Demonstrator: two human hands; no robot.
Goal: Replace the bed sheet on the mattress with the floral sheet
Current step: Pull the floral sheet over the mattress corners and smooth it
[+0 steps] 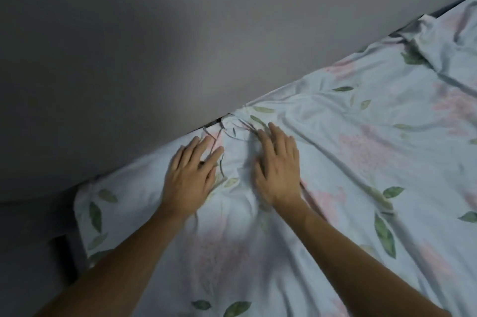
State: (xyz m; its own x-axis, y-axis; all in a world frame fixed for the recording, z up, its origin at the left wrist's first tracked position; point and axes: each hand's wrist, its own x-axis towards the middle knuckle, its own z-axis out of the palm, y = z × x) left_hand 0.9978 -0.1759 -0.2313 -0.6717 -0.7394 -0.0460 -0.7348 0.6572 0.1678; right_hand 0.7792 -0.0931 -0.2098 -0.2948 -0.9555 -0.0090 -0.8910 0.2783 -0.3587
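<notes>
Head view: my left hand and right hand press flat, fingers spread, on the pale-blue floral cotton sheet covering the mattress by the grey wall; bunched folds there may spring untucked.

A bedroom: a floral sheet covers a bed against a grey wall.

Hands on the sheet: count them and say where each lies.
2. The left hand lies flat on the sheet near the wall. The right hand lies flat beside it, fingers at the bunched cloth by the wall. None seems hidden.
</notes>
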